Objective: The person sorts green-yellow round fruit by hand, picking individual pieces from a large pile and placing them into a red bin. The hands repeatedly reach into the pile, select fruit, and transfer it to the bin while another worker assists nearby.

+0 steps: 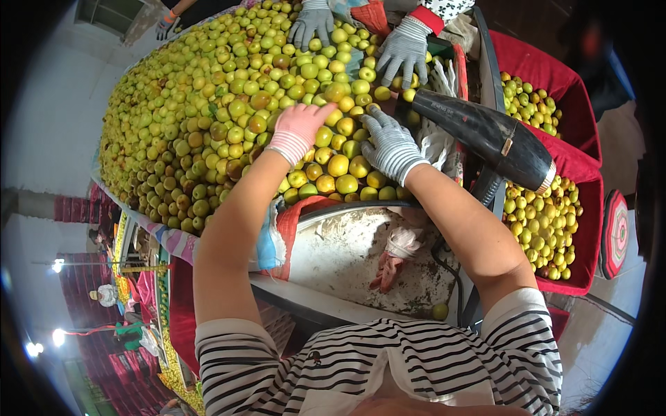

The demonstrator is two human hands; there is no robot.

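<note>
A large heap of green-yellow fruits (192,119), which look like fresh jujubes, covers the table before me. My left hand (301,127), in a pink glove with a striped cuff, lies palm down on the heap; its fingertips are partly hidden among the fruits. To its right, my right hand (390,143) wears a grey-and-white striped glove. Its fingers are spread, and the fingertips touch fruits at the heap's edge. Several yellower fruits (338,165) lie between my two hands. A black hair dryer (484,138) points its nozzle at the fruits just beyond my right hand.
Across the heap are a co-worker's gloved hands, one (312,25) on fruits, the other (405,52) near the dryer nozzle. Another person's gloved hand (166,25) is farther left. Red-lined bins (590,218) hold fruits at right. A used glove (393,260) lies in the dirty white tray (333,260).
</note>
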